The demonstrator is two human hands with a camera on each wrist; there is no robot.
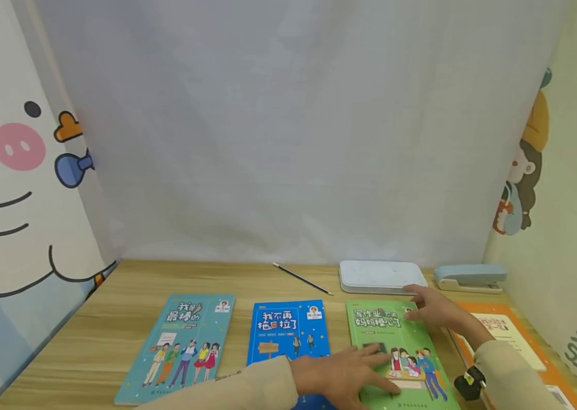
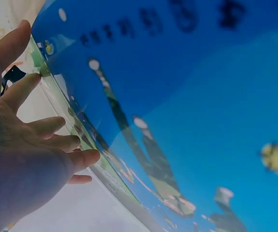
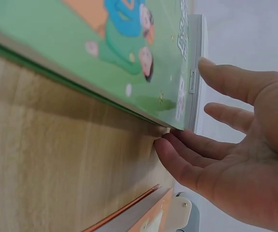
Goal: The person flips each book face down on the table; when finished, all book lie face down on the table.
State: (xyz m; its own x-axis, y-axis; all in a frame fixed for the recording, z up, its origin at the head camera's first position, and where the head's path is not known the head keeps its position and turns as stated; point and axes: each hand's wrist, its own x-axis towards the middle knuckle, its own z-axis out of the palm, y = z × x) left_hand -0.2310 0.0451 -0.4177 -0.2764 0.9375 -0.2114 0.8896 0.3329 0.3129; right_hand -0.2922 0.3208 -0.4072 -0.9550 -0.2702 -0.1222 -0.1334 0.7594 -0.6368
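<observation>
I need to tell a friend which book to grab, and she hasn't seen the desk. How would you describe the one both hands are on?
On the wooden desk, three books lie in a row near the front edge. Take the rightmost, the green book, just in front of the white tray, with the left hand and right hand resting on it. Its neighbours are blue, teal and orange.

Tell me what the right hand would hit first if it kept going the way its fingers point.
The right hand points toward the back of the desk from the green book's far right corner. The first thing in that line looks to be the white flat box, just beyond the fingertips; the depth is hard to judge.
</observation>
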